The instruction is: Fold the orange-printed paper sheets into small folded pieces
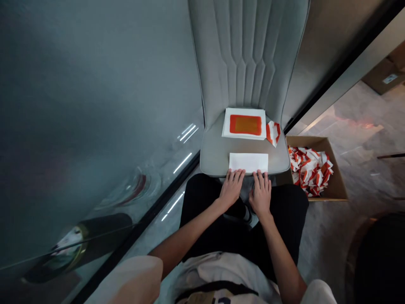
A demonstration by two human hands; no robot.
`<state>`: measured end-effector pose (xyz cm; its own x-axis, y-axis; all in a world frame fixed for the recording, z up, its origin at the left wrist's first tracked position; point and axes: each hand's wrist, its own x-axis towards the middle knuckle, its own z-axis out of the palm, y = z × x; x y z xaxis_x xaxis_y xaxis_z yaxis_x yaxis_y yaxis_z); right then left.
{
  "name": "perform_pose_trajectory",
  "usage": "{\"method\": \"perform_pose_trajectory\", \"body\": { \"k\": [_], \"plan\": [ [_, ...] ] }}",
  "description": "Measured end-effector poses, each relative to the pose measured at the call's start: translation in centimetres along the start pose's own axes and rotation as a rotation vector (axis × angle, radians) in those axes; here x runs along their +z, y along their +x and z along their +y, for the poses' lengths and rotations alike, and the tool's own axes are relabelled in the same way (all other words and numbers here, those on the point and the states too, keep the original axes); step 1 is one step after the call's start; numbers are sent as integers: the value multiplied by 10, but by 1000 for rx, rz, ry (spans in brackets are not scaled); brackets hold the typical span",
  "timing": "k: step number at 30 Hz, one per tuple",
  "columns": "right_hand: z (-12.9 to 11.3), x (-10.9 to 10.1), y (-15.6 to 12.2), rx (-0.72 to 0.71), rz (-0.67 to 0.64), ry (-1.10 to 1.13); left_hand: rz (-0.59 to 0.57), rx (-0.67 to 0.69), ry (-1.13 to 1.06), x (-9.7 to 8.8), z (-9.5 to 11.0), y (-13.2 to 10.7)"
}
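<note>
We record the scene from the head camera, looking down at a seated person's lap and at a gray upholstered chair seat facing them. The left hand and the right hand are apart, with a narrow gap between them. Both are open, palms down, with the fingers slightly spread. Neither hand is clamped on anything.

The fingertips of both hands touch the near edge of a white paper sheet. We cannot tell whether either thumb is beneath the sheet. The sheet lies flat and roughly square to the front edge of the seat, close to that edge and centered on it.

Behind the sheet, toward the chair back, lies a stack of white paper printed with an orange-red rectangle. It is well clear of both hands. Just beside the stack, at its right, a folded red-and-white packet sits on the seat, overlapping the stack's corner slightly.

Beyond the right side of the seat, an open cardboard box stands on the floor. It holds a loose heap of similar red-and-white packets. The person's black trousers show beneath both forearms.
</note>
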<state>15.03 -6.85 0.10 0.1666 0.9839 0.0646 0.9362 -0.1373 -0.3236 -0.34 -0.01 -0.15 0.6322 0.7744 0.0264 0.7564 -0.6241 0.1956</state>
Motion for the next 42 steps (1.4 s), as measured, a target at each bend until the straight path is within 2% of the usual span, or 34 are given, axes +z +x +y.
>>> {"method": "perform_pose_trajectory", "body": {
  "k": [6, 10, 14, 18, 28, 33, 38, 42],
  "plan": [
    [-10, -11, 6, -20, -20, -46, -1, -41, -37, -3, 10, 4],
    [-8, -13, 6, -25, -58, -25, -2, -46, -67, -6, 14, 5],
    [5, -13, 5, -44, -79, -34, 22, -47, -76, -6, 11, 3],
    [15, -12, 3, 12, -32, -30, 41, -36, -84, -4, 6, -2],
    [21, -8, 2, 21, -39, 5, 141, -96, -178, -1, -4, -15],
    [21, -7, 0, 46, -11, 46, 146, -139, -151, 1, -1, -25],
    [18, -5, -1, 68, 42, 92, 118, -171, -195, -12, 2, -20],
    [24, -15, 12, 81, 69, 162, 125, -182, -267, -27, -10, -12]
  ]
}}
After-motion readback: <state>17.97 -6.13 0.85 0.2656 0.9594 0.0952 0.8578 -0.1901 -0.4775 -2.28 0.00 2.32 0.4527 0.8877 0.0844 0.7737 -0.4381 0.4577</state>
